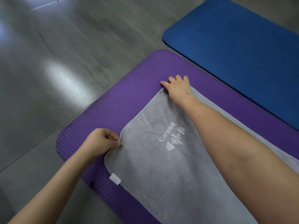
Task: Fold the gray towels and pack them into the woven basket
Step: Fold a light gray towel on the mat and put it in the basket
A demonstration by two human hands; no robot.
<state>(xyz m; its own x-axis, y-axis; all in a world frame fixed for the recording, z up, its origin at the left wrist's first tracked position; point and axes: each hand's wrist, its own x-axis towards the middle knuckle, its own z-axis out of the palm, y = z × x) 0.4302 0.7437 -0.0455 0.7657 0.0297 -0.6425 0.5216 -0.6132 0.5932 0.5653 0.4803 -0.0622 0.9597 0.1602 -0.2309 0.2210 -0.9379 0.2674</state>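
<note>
A gray towel point(161, 172) with a white embroidered logo and a small white tag lies spread flat on a purple mat point(129, 97). My left hand point(102, 141) pinches the towel's near left corner between thumb and curled fingers. My right hand point(178, 87) reaches across the towel and grips its far corner, fingers bent over the edge. My right forearm lies over the towel's middle and hides part of it. No woven basket is in view.
A blue mat point(239, 50) lies to the right, beyond the purple one, with a narrow strip of floor between them. Gray tiled floor point(56, 70) spreads to the left and behind.
</note>
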